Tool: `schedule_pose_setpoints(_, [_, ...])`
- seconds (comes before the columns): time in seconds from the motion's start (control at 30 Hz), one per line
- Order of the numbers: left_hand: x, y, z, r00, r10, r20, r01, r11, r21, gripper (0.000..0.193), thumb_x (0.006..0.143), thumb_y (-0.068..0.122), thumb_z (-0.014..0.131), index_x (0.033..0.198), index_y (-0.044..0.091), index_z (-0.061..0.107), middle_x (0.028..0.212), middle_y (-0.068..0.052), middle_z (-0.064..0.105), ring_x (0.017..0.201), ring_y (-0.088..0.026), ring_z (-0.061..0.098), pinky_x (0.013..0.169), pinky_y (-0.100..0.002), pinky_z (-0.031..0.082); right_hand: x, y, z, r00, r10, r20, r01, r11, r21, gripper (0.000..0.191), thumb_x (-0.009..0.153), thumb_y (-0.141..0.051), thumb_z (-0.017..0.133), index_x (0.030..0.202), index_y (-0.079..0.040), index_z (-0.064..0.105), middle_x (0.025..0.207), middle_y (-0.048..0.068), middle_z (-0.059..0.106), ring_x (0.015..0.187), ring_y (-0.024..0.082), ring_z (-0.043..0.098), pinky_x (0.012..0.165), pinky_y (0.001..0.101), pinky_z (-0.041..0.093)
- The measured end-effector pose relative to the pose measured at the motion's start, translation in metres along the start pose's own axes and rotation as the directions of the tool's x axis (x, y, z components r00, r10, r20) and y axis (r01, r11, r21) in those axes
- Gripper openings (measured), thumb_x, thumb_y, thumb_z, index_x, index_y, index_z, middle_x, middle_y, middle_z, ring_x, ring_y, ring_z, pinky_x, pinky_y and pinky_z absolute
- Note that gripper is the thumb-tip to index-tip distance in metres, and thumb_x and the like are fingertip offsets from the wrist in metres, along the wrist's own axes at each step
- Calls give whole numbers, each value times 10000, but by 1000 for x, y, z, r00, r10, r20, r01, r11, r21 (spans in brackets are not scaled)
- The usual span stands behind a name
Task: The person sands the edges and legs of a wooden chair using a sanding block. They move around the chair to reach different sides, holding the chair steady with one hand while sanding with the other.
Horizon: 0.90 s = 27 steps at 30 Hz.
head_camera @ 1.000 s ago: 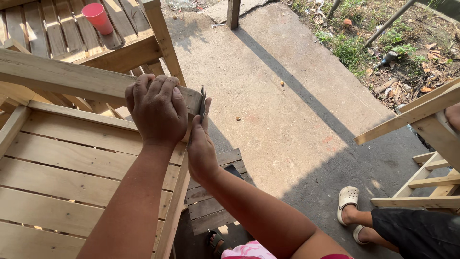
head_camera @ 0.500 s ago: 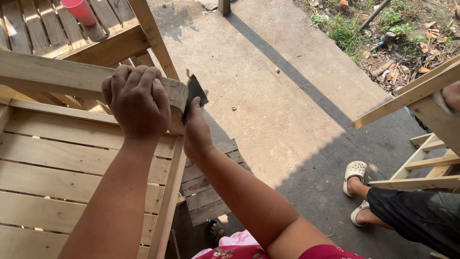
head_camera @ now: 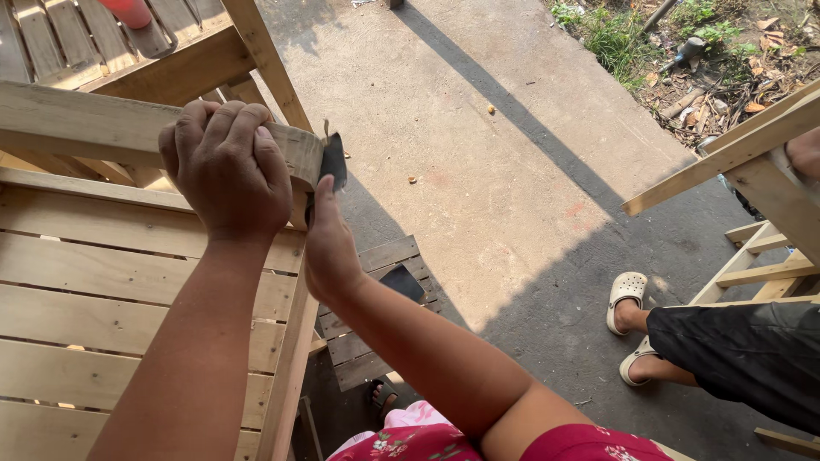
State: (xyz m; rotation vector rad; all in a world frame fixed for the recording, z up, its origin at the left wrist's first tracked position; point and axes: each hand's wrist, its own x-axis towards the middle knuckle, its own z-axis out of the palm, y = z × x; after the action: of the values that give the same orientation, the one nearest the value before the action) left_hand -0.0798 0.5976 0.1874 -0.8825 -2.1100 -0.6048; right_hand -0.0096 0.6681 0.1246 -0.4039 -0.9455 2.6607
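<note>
We are working with two hands on one wooden chair frame made of pale slats (head_camera: 128, 282). Our left hand (head_camera: 226, 171) is curling its fingers firmly over the rounded end of the frame's top rail (head_camera: 77, 124), gripping it from above. Our right hand (head_camera: 329, 248) is pressing one dark sheet of sandpaper (head_camera: 332, 160) against the end of that rail, thumb and fingers pinching the sheet so that it is standing upright just beside the left hand's knuckles. A second dark sheet (head_camera: 401, 282) is lying flat on a small wooden pallet (head_camera: 367, 341) on the ground below our right forearm. We are counting one red cup (head_camera: 128, 10) at the top edge, sitting on the slats of another wooden piece behind the rail; we cannot tell whether anything is in it, since only its lower part is showing. To the right, one more slatted wooden frame (head_camera: 752, 162) is standing in the sun, and another person is sitting beside it in dark shorts (head_camera: 743, 358), wearing two pale clogs (head_camera: 626, 299) on the concrete floor (head_camera: 512, 171). A further foot in a dark sandal (head_camera: 383, 394) is showing beneath the pallet's near edge. Grass and dry leaves (head_camera: 683, 51) are bordering the concrete at the upper right.
</note>
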Motion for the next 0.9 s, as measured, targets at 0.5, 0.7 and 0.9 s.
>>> schedule_pose_setpoints(0.5, [0,-1,2,1000,7,-17,-7,1000,-12,278,1006,116,480,1088,65,740,1170,-51,731,1228,-273,562,1145,-419,343,10,-27,-1,953,-153,262,87,965,247,755,1108,-558,110,1660,-43,149,1696,169,240,1571,273,210,1298,363,104])
schedule_pose_setpoints(0.7, [1,1,2,1000,-6,-14,6,1000,-14,270,1005,130,487,1062,56,741,1135,-57,734,1223,-289,563,1155,-441,349,13,-18,1,978,-124,167,130,991,-27,586,1107,-227,201,1653,-122,19,1709,129,143,1548,234,219,1264,359,198])
schedule_pose_setpoints(0.9, [-3,-4,7,1000,-5,-21,5,1000,-9,283,977,115,470,1061,67,736,1148,-57,737,1235,-288,561,1159,-437,346,-2,-25,15,988,-79,134,90,993,-78,605,1098,-236,190,1644,-174,-63,1674,168,204,1512,260,260,1223,355,247])
